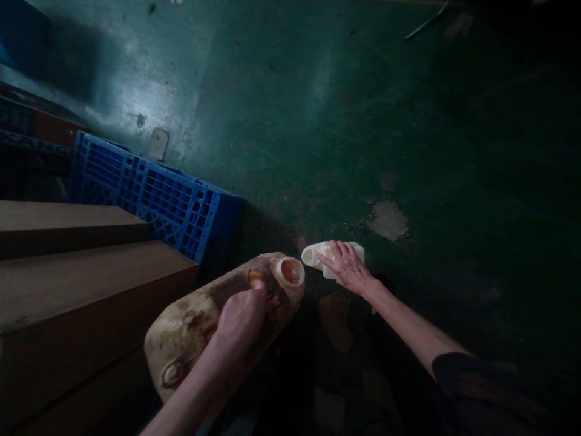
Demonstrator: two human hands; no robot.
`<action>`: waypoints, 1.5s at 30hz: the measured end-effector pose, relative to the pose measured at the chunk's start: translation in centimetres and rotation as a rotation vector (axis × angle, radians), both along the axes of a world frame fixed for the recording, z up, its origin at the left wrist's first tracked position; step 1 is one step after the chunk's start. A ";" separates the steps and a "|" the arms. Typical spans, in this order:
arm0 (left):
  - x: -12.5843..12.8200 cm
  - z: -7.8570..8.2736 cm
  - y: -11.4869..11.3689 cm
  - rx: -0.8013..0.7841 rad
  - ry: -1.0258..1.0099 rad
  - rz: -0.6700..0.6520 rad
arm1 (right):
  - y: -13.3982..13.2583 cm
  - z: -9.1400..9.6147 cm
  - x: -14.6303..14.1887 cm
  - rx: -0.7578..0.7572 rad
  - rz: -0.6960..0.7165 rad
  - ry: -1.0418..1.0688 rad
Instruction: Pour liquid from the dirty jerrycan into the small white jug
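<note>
My left hand (242, 312) is closed round the handle of a large, stained plastic jerrycan (181, 321). The jerrycan lies tilted, its uncapped mouth facing right, with something reddish brown visible inside the opening. My right hand (347, 263) grips a smaller white plastic jug (358, 249), fingers wrapped over its top. The jug's open mouth points left, close to the jerrycan's mouth, with a narrow gap between them. No stream of liquid can be made out between the two openings.
Cardboard boxes (91, 284) stand at the left, beside a blue plastic pallet (167, 200). Worn patches (388, 221) mark the green floor (290, 109). A flat greyish piece (158, 143) lies behind the pallet, and a thin rod-like thing (426, 23) at the top right.
</note>
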State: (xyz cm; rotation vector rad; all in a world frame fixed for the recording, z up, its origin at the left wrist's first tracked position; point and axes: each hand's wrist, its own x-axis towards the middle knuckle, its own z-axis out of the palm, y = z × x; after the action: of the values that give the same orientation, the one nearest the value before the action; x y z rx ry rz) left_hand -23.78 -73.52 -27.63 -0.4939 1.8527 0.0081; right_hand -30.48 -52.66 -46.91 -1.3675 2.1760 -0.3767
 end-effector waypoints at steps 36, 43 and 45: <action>-1.5 -4.9 3.7 -0.053 -0.057 -0.136 | 1.0 -3.5 0.4 -0.007 0.043 -0.054; -2.3 -5.1 4.4 -0.078 -0.096 -0.138 | 1.3 -3.6 0.8 -0.022 0.027 -0.081; -2.3 -5.3 4.6 -0.083 -0.092 -0.137 | 1.3 -3.7 0.9 -0.021 0.025 -0.082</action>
State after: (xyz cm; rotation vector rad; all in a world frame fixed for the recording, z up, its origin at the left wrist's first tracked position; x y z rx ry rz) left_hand -26.10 -68.92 -32.89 -0.4168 1.7981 -0.1820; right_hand -29.60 -51.36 -50.60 -1.3654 2.0924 -0.4396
